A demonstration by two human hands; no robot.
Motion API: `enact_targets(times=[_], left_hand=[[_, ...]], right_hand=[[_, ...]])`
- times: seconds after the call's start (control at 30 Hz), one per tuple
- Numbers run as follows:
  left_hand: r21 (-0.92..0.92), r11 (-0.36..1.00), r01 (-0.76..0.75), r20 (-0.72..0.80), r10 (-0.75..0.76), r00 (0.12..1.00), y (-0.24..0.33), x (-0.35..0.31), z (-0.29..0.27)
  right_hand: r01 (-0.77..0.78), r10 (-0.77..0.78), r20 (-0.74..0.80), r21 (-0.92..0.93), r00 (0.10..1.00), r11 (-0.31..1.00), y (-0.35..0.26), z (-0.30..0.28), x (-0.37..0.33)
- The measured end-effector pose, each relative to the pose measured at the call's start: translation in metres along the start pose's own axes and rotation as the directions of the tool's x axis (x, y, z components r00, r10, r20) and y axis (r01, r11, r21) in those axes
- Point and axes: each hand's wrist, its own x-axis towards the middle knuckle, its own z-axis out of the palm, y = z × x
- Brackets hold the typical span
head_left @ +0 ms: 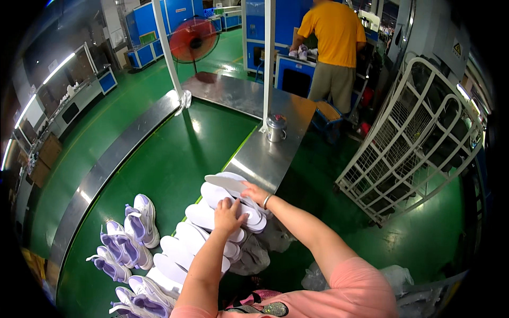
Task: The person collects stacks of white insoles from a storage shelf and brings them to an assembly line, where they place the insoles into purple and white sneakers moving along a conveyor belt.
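Observation:
White shoe insoles (201, 216) lie in overlapping piles along the near right edge of a green worktable. My right hand (255, 194), with a bracelet at the wrist, closes on the edge of an insole (225, 183) at the far end of the row; that insole is tilted up off the others. Just nearer to me, my left hand (228, 216) rests on the insoles with its fingers apart. Several white and lilac sneakers (142, 225) stand on the green surface to the left of the piles.
A metal border (249, 159) frames the green table, with a lidded metal mug (276, 128) on it by a white post. A wheeled wire cage cart (403, 143) stands at the right. Farther back are a red fan (194, 41) and a person in an orange shirt (334, 34).

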Motion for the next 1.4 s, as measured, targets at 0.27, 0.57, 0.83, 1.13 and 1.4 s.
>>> enact_targets(times=[0.27, 0.57, 0.83, 1.13, 1.4], left_hand=[[0.045, 0.997, 0.058, -0.022, -0.057, 0.998, 0.008, 0.005, 0.011], [0.036, 0.998, 0.043, -0.034, -0.041, 0.999, -0.006, 0.002, 0.027], [-0.028, 0.999, 0.040, -0.056, -0.041, 0.998, -0.002, 0.000, 0.011], [-0.049, 0.998, 0.029, -0.066, -0.033, 0.997, -0.003, 0.000, 0.011], [-0.062, 0.998, -0.019, -0.137, 0.010, 0.991, -0.005, -0.003, 0.007]], right_hand=[[-0.023, -0.081, -0.213, -0.447, 0.974, 0.894, 0.013, -0.013, 0.004], [-0.116, -0.063, -0.144, -0.936, 0.988, 0.332, 0.036, 0.001, -0.013], [-0.084, -0.308, -0.252, -0.879, 0.918, 0.469, 0.032, 0.009, -0.019], [-0.277, 0.020, -0.291, -0.886, 0.957, 0.372, 0.002, 0.017, -0.008], [-0.230, 0.110, -0.203, -0.867, 0.973, 0.442, 0.005, 0.017, -0.014]])
